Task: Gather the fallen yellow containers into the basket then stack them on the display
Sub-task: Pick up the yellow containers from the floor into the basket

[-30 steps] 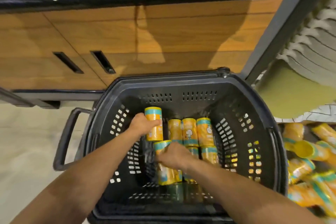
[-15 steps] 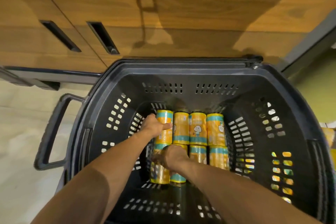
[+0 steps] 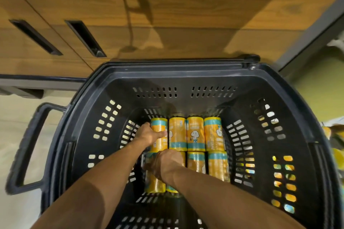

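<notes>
A dark plastic basket [image 3: 186, 80] fills the view. On its floor lie several yellow containers with teal bands, in two rows. My left hand [image 3: 149, 134] holds the leftmost container of the far row [image 3: 159, 126], fingers wrapped round its side. My right hand [image 3: 164, 163] grips the leftmost container of the near row [image 3: 155, 182], covering its upper part. Three more far-row containers [image 3: 195, 134] lie side by side to the right, and two near-row ones [image 3: 216, 165] below them.
The basket's side handle [image 3: 24, 147] sticks out at the left over a pale floor. A wooden cabinet front [image 3: 167, 15] with two slot handles stands just behind the basket. More yellow containers [image 3: 327, 132] show at the far right edge, outside the basket.
Both hands have lowered their containers down onto the basket floor, at the left end of each row. The camera has moved closer over the basket.
</notes>
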### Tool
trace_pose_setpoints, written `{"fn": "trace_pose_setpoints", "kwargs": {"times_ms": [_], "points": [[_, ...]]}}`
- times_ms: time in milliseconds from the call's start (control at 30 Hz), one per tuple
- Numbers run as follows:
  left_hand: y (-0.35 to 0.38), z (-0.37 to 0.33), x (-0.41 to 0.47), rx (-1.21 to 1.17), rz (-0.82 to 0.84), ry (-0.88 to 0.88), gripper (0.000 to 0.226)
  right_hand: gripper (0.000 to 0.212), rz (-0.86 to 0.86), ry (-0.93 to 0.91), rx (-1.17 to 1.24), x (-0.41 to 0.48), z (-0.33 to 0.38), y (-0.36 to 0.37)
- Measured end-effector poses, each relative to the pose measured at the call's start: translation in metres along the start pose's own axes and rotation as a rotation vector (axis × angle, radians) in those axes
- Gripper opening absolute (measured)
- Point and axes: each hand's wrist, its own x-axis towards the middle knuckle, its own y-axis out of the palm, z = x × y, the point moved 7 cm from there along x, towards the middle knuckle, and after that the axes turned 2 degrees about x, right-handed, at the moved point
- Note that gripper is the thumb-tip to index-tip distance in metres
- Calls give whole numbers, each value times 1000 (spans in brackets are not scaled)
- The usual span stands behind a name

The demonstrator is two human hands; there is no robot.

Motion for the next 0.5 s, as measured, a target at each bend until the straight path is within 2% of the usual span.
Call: {"fn": "trace_pose_setpoints", "kwargs": {"times_ms": [133,267,300,367,400,500], "points": [[5,-3,-2,-48,49,12,71,44,64,70,54,7,-11,12],[10,1,-12,-153,159,-26,90,39,74,149,268,-4,-27,3],[10,4,-13,-163,172,-36,86,35,74,161,314,-9,-33,-2],[8,1,-16,-134,175,-17,56,27,66,162,392,-21,-49,-17],[5,-1,-16,-106,173,-7,49,27,49,154,437,-31,-59,-27],[-17,-36,-40,68,146,54,28,45,-94,161,511,-67,-94,-68]]}}
